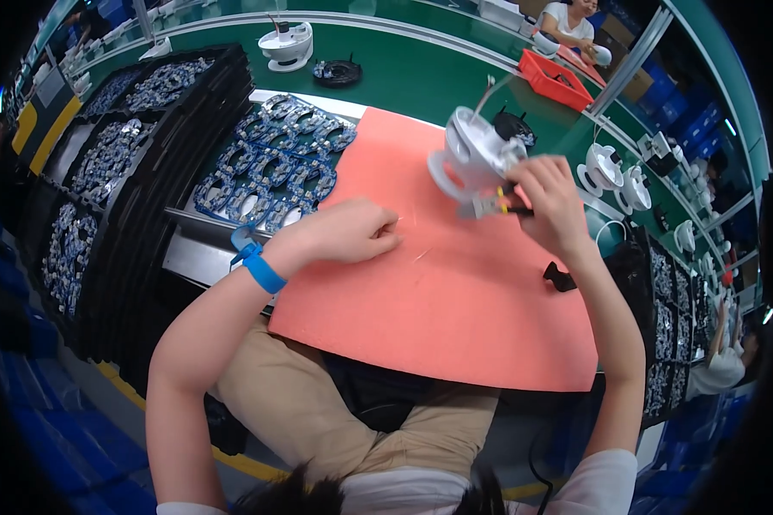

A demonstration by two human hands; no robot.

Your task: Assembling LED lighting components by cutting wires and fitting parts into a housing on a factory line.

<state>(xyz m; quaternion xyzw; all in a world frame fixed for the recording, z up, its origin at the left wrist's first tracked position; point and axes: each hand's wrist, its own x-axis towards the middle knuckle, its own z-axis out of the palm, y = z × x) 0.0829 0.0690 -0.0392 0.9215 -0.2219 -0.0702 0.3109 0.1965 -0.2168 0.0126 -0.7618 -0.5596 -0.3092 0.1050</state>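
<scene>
My right hand is closed around small pliers with black and yellow handles. Its fingers also meet the right side of a white plastic housing, which is slightly blurred and tilted over the far right part of the orange-pink mat. A thin wire stands up from the top of this housing. Over the mat's left half, my left hand is closed with its fingertips pressed together; anything inside them is too small to tell. A blue strap circles my left wrist.
Blue ring-shaped circuit boards lie left of the mat, beside stacked black trays. Across the green belt stand a white housing, a black ring part and a red bin. More housings stand at right. A co-worker sits opposite.
</scene>
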